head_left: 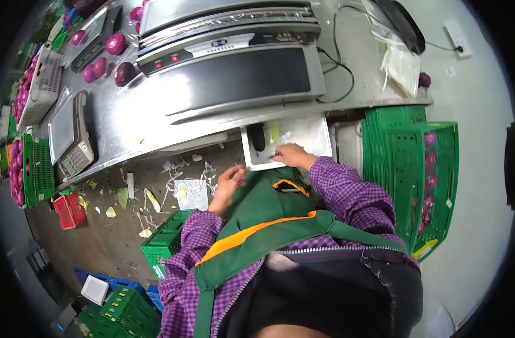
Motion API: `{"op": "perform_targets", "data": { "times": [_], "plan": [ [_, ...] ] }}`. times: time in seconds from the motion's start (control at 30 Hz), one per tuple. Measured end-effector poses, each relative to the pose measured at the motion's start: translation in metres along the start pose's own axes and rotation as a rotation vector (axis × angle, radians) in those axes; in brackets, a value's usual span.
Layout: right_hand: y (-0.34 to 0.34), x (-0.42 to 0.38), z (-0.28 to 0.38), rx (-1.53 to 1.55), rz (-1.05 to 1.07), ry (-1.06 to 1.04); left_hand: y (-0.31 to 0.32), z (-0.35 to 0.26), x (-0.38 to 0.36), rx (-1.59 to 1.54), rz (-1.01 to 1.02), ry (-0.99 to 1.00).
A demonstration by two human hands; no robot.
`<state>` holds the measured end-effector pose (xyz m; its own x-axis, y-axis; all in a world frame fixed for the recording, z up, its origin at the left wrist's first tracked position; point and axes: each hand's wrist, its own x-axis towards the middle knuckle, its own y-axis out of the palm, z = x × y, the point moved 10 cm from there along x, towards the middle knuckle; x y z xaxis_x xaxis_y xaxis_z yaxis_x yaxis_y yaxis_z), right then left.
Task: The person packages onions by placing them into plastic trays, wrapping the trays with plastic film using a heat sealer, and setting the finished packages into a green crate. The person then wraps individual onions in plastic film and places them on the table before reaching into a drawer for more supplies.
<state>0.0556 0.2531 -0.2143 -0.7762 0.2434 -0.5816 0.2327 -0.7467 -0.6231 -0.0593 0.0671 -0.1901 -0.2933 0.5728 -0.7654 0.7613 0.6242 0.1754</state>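
Below the table edge, a white plastic tray (319, 135) holds a dark object (257, 137), a yellow-green item (273, 132) and what looks like clear plastic. My right hand (293, 155) reaches over the tray's near side, its fingers bent and closed; whatever they grip is too small to make out. Just left of the tray, my left hand (230, 185) hangs in front of the green apron (257, 191). Its fingers are curled together, and I see nothing between them.
A wrapping machine (235, 79) sits on the steel table (122, 138), with red onions (116, 43) and a scale (71, 138) to its left. Green crates (395, 169) stand at right, another crate (167, 239) at lower left. Scraps litter the floor (111, 242).
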Motion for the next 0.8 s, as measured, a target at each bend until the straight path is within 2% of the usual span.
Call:
{"op": "perform_targets", "data": {
  "times": [0.1, 0.17, 0.23, 0.37, 0.43, 0.5, 0.63, 0.67, 0.8],
  "plan": [
    [0.058, 0.033, -0.038, 0.153, 0.163, -0.037, -0.009, 0.007, 0.007, 0.02, -0.054, 0.02],
    [0.06, 0.034, -0.041, 0.178, 0.209, -0.027, -0.009, 0.003, 0.006, 0.008, -0.075, 0.013],
    [0.034, 0.029, -0.038, 0.045, 0.016, -0.005, -0.009, 0.003, 0.01, -0.017, -0.066, 0.022],
    [-0.012, 0.015, -0.008, 0.136, -0.058, -0.019, -0.01, -0.002, 0.021, -0.044, -0.109, 0.005],
    [-0.047, -0.003, 0.031, 0.12, -0.158, -0.222, -0.009, -0.006, 0.028, -0.063, -0.121, 0.01],
    [-0.075, -0.014, 0.062, 0.117, -0.137, -0.312, -0.008, -0.016, 0.033, -0.112, -0.149, 0.025],
    [-0.1, -0.012, 0.095, 0.415, 0.08, -0.43, -0.009, -0.043, 0.044, -0.168, -0.2, 0.087],
    [-0.107, -0.01, 0.101, 0.429, 0.166, -0.398, -0.008, -0.05, 0.041, -0.186, -0.228, 0.099],
    [-0.17, -0.015, 0.149, 0.418, 0.294, -0.494, 0.001, -0.088, 0.012, -0.154, -0.226, 0.139]
  ]
}}
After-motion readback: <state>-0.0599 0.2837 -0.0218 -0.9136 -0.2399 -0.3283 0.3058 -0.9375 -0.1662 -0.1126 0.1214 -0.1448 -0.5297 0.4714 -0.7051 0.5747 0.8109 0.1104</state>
